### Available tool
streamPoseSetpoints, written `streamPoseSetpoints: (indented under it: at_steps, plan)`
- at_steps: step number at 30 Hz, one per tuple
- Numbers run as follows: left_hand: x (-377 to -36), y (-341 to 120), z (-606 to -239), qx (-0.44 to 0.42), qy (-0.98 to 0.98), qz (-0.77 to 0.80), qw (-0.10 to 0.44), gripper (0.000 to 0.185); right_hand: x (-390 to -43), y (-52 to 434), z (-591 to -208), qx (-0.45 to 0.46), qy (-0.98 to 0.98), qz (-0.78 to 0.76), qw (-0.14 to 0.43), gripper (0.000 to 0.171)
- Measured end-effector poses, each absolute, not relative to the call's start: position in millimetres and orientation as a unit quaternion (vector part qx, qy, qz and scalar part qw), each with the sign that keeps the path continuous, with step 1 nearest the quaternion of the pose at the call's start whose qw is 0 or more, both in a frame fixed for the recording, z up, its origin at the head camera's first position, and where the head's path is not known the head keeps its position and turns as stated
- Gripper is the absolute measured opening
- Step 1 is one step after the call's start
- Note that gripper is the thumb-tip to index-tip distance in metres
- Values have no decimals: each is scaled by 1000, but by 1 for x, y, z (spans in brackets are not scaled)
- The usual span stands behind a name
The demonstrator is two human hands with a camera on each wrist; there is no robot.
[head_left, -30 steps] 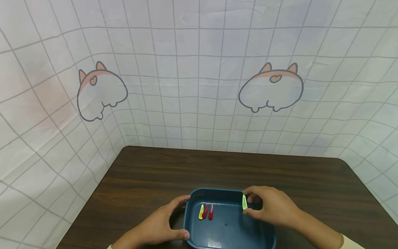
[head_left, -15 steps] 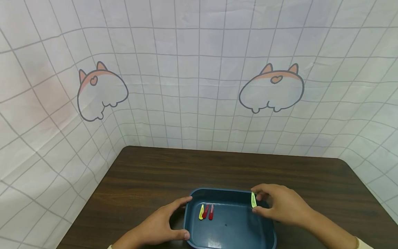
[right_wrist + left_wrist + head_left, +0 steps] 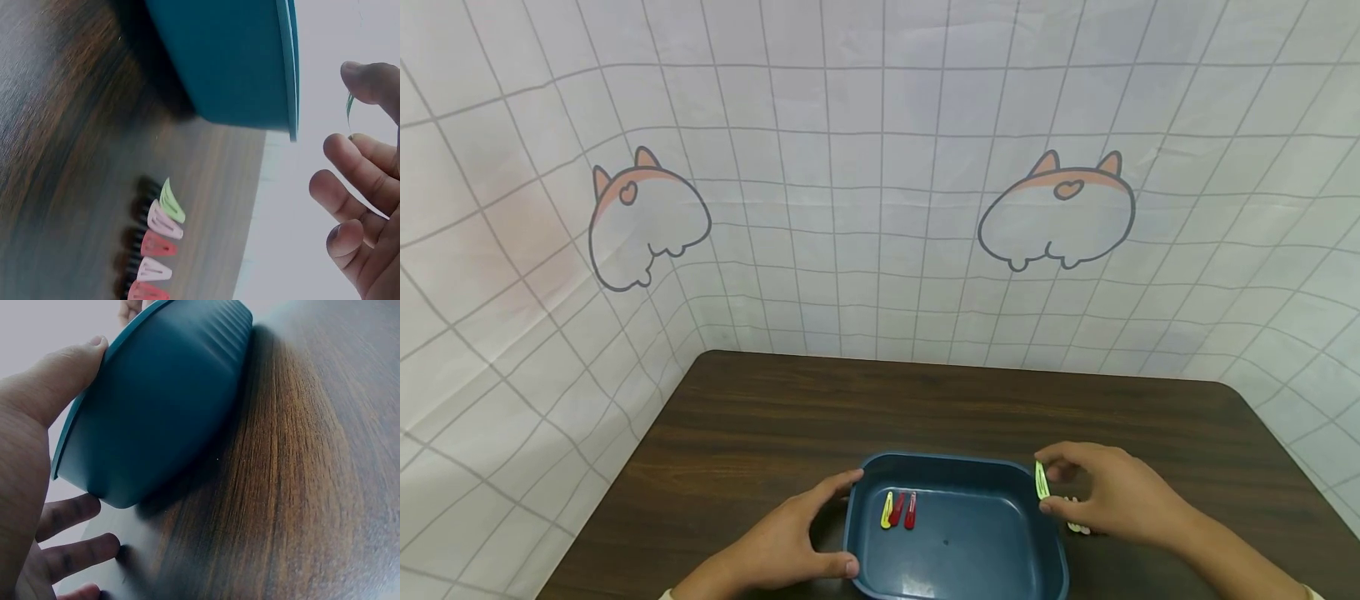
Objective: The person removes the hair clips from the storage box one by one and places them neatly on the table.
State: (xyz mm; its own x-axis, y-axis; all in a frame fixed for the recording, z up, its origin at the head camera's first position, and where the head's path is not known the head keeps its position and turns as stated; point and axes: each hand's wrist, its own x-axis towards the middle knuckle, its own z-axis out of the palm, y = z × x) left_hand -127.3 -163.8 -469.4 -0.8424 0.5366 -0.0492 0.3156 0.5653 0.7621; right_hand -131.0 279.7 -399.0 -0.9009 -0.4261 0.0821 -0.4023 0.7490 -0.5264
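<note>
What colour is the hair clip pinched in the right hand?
Light yellow-green hair clip, pinched by the right hand; clearest in the head view.

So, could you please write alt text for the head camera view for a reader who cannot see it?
A person's right hand pinches a yellow-green snap hair clip at the right rim of a dark teal rectangular plastic tray, while the left hand holds the tray's left edge. One yellow clip and two red clips lie inside the tray, on a dark brown wooden table.
</note>
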Motion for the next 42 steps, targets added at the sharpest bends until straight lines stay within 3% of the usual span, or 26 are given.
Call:
streamPoseSetpoints:
  at_steps: [15,21,29,42]
  plan:
    - [-128,-163,-469,246,873,398,136,93,-133,311,-409,-262,924,-278,-19,49]
    - [-128,-163,-468,247,873,399,137,94,-131,321,-411,-242,926,-290,-17,49]
    - [-127,-163,-468,243,877,393,134,94,-130,331,-414,-239,933,-261,-58,48]
    - [-128,-163,-468,246,878,388,133,94,-130,346,-421,-208,948,-235,-55,49]
